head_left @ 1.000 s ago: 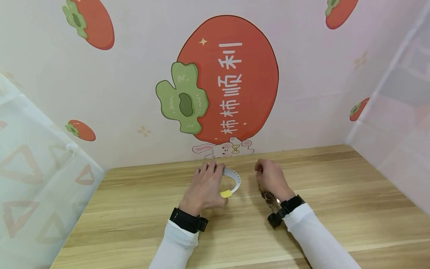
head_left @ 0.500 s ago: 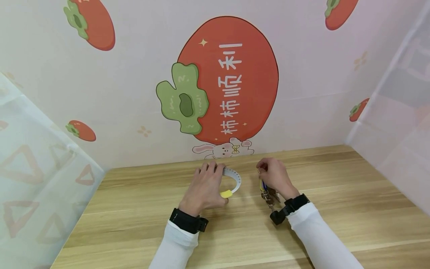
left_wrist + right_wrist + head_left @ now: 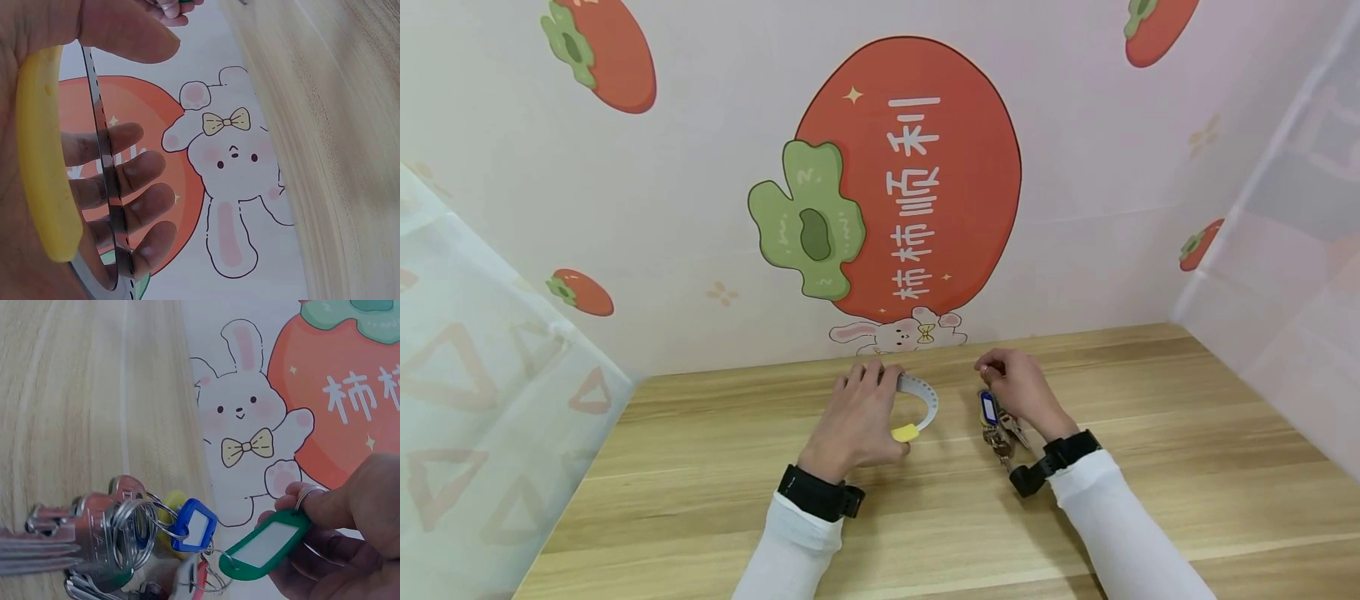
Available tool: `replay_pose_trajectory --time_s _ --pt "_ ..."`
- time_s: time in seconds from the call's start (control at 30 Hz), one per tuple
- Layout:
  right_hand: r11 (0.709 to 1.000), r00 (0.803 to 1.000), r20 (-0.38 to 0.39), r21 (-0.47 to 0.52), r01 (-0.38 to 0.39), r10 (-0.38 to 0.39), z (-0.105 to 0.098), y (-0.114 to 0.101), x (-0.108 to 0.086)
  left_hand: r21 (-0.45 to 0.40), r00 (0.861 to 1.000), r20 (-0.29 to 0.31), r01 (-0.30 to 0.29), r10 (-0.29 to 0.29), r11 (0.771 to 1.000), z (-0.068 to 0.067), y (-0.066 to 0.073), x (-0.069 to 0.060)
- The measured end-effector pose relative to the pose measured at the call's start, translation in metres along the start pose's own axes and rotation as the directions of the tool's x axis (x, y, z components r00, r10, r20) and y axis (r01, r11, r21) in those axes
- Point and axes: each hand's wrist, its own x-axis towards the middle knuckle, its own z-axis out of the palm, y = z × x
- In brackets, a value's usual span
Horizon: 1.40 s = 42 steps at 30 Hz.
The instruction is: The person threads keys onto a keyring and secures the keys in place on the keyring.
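My left hand (image 3: 855, 421) holds a looped tool: a thin pale band (image 3: 931, 400) with a row of dark marks, and a yellow handle (image 3: 906, 432). In the left wrist view the handle (image 3: 47, 156) lies against the palm, with the metal strip (image 3: 103, 156) passing inside the curled fingers. My right hand (image 3: 1022, 390) pinches a small metal ring (image 3: 307, 495) on a green key tag (image 3: 262, 547). Linked to it is a bunch of keys (image 3: 94, 531), with a blue tag (image 3: 195, 525) and a yellow tag partly hidden behind it.
Both hands are over a wooden table (image 3: 700, 500). Behind its far edge rises a wall sheet (image 3: 700, 167) printed with persimmons and a rabbit. White printed sheets stand at the left (image 3: 475, 400) and right (image 3: 1285, 333).
My right hand has shifted slightly right and away from me, bringing the keys and the blue tag into clearer view. The left hand and the looped tool stay in place.
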Motion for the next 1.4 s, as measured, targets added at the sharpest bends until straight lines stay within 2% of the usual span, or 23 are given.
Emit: replay_pose_trajectory --time_s 0.2,0.53,0.63,0.73,1.0,1.13,1.4 --pt "1.000 1.000 0.015 -0.001 0.009 -0.009 -0.003 0.002 0.002 -0.002 1.000 0.000 -0.002 0.002 1.000 -0.001 0.000 0.000" --pt "1.000 0.995 0.096 0.025 0.003 -0.005 -0.010 0.002 0.001 -0.007 1.000 0.003 -0.006 0.006 1.000 0.000 0.000 0.000" --pt "0.996 0.994 0.113 0.085 -0.008 -0.002 -0.013 0.003 0.002 -0.010 1.000 0.002 -0.008 0.008 1.000 -0.001 0.000 0.000" --pt "0.979 0.992 0.126 0.203 -0.026 0.001 -0.016 0.003 0.002 -0.016 1.000 0.000 -0.009 0.009 1.000 -0.001 0.000 0.000" --pt "0.868 0.988 0.152 0.493 -0.063 -0.014 -0.021 0.002 0.006 -0.016 1.000 0.000 -0.010 0.010 1.000 0.000 0.000 0.000" --pt "0.800 0.986 0.161 0.597 -0.067 -0.037 -0.022 0.000 0.006 -0.021 1.000 0.003 -0.013 0.013 1.000 0.000 0.000 0.000" --pt "0.640 0.978 0.199 0.760 -0.111 -0.068 -0.026 -0.007 0.004 -0.028 1.000 0.001 -0.021 0.021 0.999 0.000 -0.001 0.000"
